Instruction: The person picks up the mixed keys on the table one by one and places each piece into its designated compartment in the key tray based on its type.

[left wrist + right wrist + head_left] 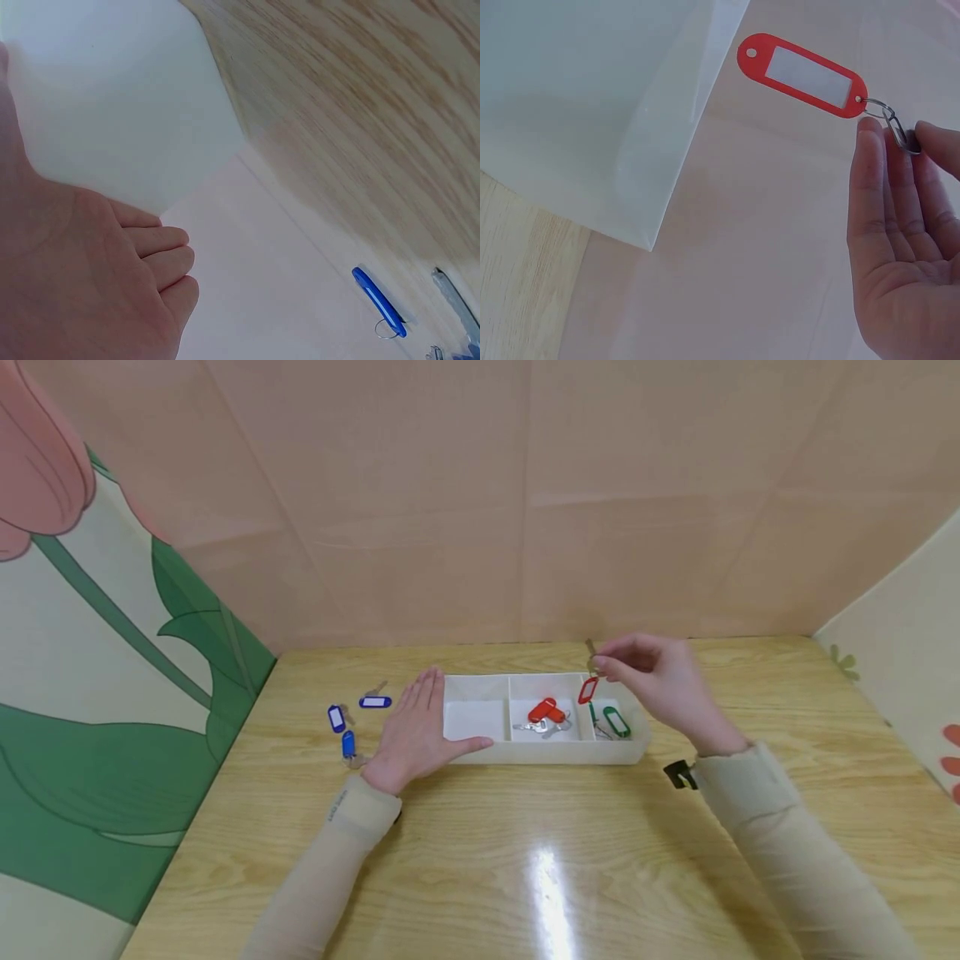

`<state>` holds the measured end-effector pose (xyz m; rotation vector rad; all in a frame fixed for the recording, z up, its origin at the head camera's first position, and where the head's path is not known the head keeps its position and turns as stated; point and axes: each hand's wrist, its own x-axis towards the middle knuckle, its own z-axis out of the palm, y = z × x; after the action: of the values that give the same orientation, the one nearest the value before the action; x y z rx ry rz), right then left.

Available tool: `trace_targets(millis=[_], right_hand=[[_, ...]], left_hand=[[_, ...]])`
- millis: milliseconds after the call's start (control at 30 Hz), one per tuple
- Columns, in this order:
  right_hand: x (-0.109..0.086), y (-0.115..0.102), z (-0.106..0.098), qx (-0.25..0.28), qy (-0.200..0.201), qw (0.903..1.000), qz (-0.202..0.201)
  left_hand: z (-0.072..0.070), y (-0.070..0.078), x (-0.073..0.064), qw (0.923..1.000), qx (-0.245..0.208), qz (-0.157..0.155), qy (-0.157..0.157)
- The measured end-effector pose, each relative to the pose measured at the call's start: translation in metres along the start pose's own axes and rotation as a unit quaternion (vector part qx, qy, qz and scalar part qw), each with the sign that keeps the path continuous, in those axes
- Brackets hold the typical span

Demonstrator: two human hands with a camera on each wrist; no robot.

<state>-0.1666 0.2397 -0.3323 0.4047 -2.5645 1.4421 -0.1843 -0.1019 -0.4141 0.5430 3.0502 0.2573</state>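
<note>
A white tray (555, 754) with three compartments sits on the table. My left hand (416, 731) rests against its left end, fingers straight and thumb along the front rim. Between thumb and fingers, my right hand (667, 681) pinches a key (591, 652) over the tray's right part. From it hangs a red key tag (806, 75) with a white label, joined by a small ring. In the middle compartment lie red-tagged keys (546, 710). Green-tagged keys (617, 722) are in the right compartment, while the left compartment (474, 720) shows a bare floor.
Left of the tray, on the wooden table (480, 860), lie keys with blue tags (336, 718), one (375, 702) a little apart from the others. A pinkish covered wall (480, 527) stands right behind the table. Side panels with plant pictures flank it.
</note>
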Motion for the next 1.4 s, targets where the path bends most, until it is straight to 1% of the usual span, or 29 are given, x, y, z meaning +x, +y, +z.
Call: trace_targets(millis=[167, 300, 400, 633, 933, 1100, 1267, 1400], right_hand=[[-0.001, 0.001, 0.004, 0.002, -0.012, 0.9999, 0.012], [-0.003, 0.002, 0.009, 0.025, -0.021, 0.9995, 0.005], [-0.004, 0.004, 0.012, 0.032, -0.031, 0.999, -0.003], [-0.004, 0.015, 0.018, 0.015, -0.048, 0.9985, -0.023], [-0.006, 0.027, 0.029, -0.003, -0.072, 0.9974, -0.006], [-0.006, 0.03, 0.035, -0.006, -0.074, 0.9972, -0.013], [-0.003, 0.032, 0.039, -0.018, -0.061, 0.9979, -0.007], [0.0, 0.029, 0.038, -0.018, -0.054, 0.9984, 0.002]], left_hand=[[0.0, 0.0, 0.0, 1.0, 0.002, 0.002, 0.003], [0.001, 0.0, 0.0, 1.0, 0.001, 0.001, 0.001], [0.001, 0.0, 0.0, 1.0, 0.0, 0.0, 0.002], [0.0, 0.0, -0.001, 1.0, -0.005, 0.001, 0.006], [0.0, 0.001, -0.001, 1.0, -0.002, -0.001, 0.005], [-0.001, 0.001, -0.002, 1.0, -0.003, -0.002, 0.006], [0.0, 0.001, -0.002, 1.0, -0.003, -0.002, 0.005], [-0.001, 0.001, -0.001, 1.0, -0.002, -0.002, 0.003]])
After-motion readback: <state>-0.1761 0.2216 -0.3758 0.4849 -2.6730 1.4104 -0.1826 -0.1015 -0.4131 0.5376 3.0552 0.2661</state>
